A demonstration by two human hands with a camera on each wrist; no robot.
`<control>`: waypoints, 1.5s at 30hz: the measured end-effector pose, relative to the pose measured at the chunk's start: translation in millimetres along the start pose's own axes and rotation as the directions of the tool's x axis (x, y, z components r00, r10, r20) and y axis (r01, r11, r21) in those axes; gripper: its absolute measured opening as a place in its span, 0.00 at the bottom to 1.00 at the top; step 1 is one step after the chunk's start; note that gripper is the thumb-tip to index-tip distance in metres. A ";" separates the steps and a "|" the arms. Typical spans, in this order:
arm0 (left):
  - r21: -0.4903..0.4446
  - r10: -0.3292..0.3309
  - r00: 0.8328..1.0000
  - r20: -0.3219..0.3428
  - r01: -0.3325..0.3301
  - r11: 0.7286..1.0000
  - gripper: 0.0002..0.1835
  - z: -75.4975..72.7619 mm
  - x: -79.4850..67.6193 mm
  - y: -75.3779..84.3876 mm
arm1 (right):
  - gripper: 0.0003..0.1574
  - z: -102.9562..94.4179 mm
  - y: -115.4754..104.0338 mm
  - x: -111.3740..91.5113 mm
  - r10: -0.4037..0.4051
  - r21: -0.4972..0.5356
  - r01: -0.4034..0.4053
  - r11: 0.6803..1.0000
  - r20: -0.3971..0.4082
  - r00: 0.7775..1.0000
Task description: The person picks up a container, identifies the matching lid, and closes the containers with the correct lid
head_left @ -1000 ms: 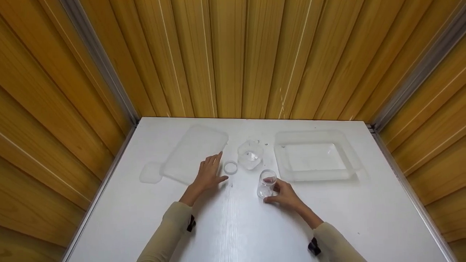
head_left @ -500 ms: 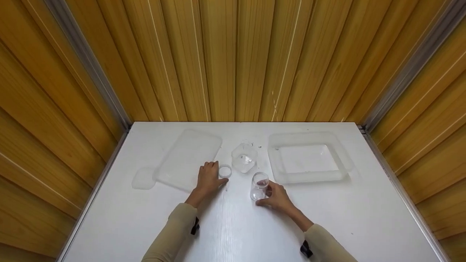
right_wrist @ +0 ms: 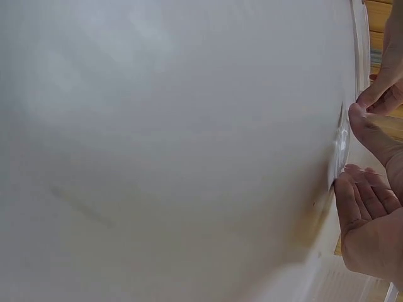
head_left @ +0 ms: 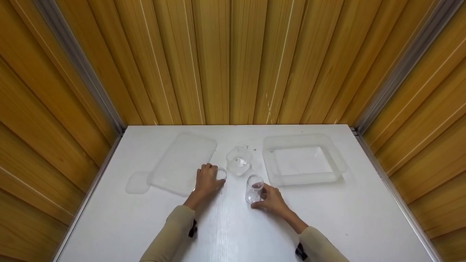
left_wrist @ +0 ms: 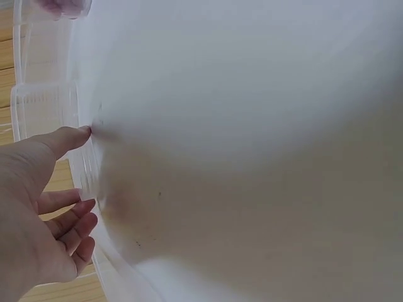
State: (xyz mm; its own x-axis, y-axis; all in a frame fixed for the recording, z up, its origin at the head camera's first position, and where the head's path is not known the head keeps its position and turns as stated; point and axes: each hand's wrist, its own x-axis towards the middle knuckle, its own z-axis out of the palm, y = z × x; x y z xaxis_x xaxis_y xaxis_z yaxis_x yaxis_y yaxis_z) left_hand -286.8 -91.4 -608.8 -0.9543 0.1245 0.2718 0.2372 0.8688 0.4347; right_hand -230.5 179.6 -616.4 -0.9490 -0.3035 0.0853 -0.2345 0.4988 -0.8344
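While the left grip (head_left: 207, 179) pinches a ring (head_left: 224, 174), a jar (head_left: 253, 190) (upright) sits clasped in the right grip (head_left: 273, 200).

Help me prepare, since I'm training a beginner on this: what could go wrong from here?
The left grip has its thumb and fingers around a low, clear round piece, which could slip or skid on the table. The right grip holds an upright, open clear jar, which might tip if those fingers loosen. The faceted clear tub stands just beyond both, so a stray finger could knock it.
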 end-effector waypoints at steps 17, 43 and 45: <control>-0.167 0.031 0.998 -0.061 -0.040 0.985 0.29 -61.7 -35.4 17.9 | 0.42 -2.2 -1.6 -0.8 0.060 0.025 -0.060 0.998 0.005 0.998; -0.294 0.248 0.969 -0.018 -0.242 0.925 0.30 -73.8 -41.1 78.6 | 0.39 5.2 -3.9 -3.3 -0.008 0.027 0.009 1.000 -0.037 0.999; -0.303 0.250 0.968 -0.008 -0.241 0.922 0.30 -72.3 -40.8 81.2 | 0.39 5.8 -3.3 -4.7 -0.010 0.029 0.011 1.000 -0.044 0.999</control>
State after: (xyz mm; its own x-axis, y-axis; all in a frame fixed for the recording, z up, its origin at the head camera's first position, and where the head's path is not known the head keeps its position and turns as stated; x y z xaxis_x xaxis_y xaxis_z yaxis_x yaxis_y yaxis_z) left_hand -215.4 -60.6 -522.5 -0.8631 0.3344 0.3785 0.5037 0.6260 0.5954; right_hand -224.0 174.7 -617.1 -0.9549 -0.2729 0.1174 -0.2391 0.4714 -0.8489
